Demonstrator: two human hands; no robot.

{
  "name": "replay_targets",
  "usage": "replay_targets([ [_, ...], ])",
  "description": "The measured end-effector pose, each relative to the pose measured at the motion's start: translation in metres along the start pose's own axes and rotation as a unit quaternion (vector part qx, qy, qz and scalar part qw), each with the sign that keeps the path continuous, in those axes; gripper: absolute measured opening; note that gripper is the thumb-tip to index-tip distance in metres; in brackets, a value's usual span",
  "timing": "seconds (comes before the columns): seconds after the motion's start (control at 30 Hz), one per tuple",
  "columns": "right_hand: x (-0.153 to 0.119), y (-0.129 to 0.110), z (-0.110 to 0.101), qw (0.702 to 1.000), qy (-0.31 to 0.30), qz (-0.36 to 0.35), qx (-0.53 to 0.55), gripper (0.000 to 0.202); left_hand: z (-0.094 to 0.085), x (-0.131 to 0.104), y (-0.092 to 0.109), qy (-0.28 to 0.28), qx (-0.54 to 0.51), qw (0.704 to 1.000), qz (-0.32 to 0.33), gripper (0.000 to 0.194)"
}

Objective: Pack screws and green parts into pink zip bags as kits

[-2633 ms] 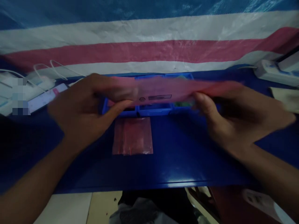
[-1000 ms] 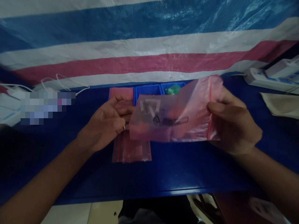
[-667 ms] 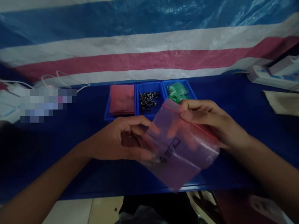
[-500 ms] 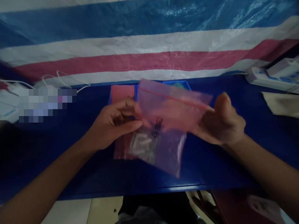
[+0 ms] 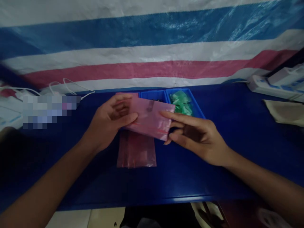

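Note:
A pink see-through zip bag [image 5: 152,118] is held up over the table, looking folded over to a smaller size, with its red zip line along the lower edge and a dark printed mark on its face. My left hand [image 5: 111,122] pinches its left side between thumb and fingers. At the right end, my right hand [image 5: 197,133] grips the edge, index finger on the face and thumb just below. Beneath it, more flat pink bags [image 5: 136,152] lie on the blue table. Whatever is inside the held bag is hidden.
Behind the hands stand a blue tray with small dark pieces [image 5: 153,93] and a blue tray with green packets [image 5: 198,107]. White cables [image 5: 76,90] lie at the left. A power strip [image 5: 263,84] and beige cloth-like piece [image 5: 285,114] are at the right.
The bag was spread out with small pale pieces showing in it; now it is folded smaller. My right hand has come left and closed from an open palm onto its edge.

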State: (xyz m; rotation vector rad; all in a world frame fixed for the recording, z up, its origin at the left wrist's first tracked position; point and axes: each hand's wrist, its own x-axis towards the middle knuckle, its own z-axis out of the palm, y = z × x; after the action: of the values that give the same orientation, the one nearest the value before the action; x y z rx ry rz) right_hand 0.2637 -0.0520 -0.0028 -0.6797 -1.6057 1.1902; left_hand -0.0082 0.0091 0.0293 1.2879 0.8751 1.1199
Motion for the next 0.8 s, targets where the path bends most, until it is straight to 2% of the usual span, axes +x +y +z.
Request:
replay_targets([
  [0.07, 0.000, 0.003, 0.002, 0.998, -0.040, -0.013, -0.044, 0.063, -0.020, 0.013, 0.001, 0.038, 0.010, 0.999, 0.019, 0.054],
  [0.1, 0.000, 0.005, 0.004, 0.995, -0.059, -0.021, -0.081, 0.063, -0.032, 0.023, 0.002, 0.048, 0.027, 0.998, 0.030, 0.054],
  [0.17, 0.000, 0.007, 0.008, 0.979, -0.100, -0.057, -0.169, 0.049, -0.053, 0.044, 0.001, 0.036, 0.094, 0.993, 0.060, 0.055],
  [0.23, -0.001, 0.009, 0.013, 0.949, -0.139, -0.119, -0.256, 0.035, -0.067, 0.062, 0.002, 0.055, 0.193, 0.970, 0.139, 0.055],
  [0.3, -0.002, 0.011, 0.017, 0.907, -0.188, -0.167, -0.337, 0.033, -0.070, 0.067, 0.006, 0.067, 0.231, 0.956, 0.169, 0.059],
  [0.37, -0.004, 0.013, 0.022, 0.865, -0.240, -0.180, -0.402, 0.036, -0.067, 0.058, 0.013, 0.046, 0.288, 0.941, 0.171, 0.057],
  [0.43, -0.007, 0.017, 0.026, 0.836, -0.268, -0.178, -0.444, 0.040, -0.062, 0.043, 0.020, -0.030, 0.393, 0.910, 0.131, 0.051],
  [0.47, -0.008, 0.019, 0.028, 0.829, -0.264, -0.184, -0.459, 0.041, -0.060, 0.036, 0.022, -0.063, 0.420, 0.899, 0.105, 0.052],
  [0.57, -0.013, 0.024, 0.031, 0.818, -0.216, -0.214, -0.488, 0.032, -0.057, 0.025, 0.021, -0.118, 0.439, 0.888, 0.065, 0.057],
  [0.63, -0.016, 0.025, 0.030, 0.820, -0.194, -0.221, -0.491, 0.031, -0.056, 0.025, 0.017, -0.116, 0.426, 0.893, 0.088, 0.050],
  [0.73, -0.016, 0.022, 0.026, 0.839, -0.183, -0.198, -0.472, 0.030, -0.054, 0.029, 0.010, -0.104, 0.416, 0.894, 0.126, 0.032],
  [0.8, -0.014, 0.018, 0.022, 0.861, -0.172, -0.177, -0.444, 0.027, -0.054, 0.030, 0.007, -0.118, 0.424, 0.889, 0.125, 0.028],
])
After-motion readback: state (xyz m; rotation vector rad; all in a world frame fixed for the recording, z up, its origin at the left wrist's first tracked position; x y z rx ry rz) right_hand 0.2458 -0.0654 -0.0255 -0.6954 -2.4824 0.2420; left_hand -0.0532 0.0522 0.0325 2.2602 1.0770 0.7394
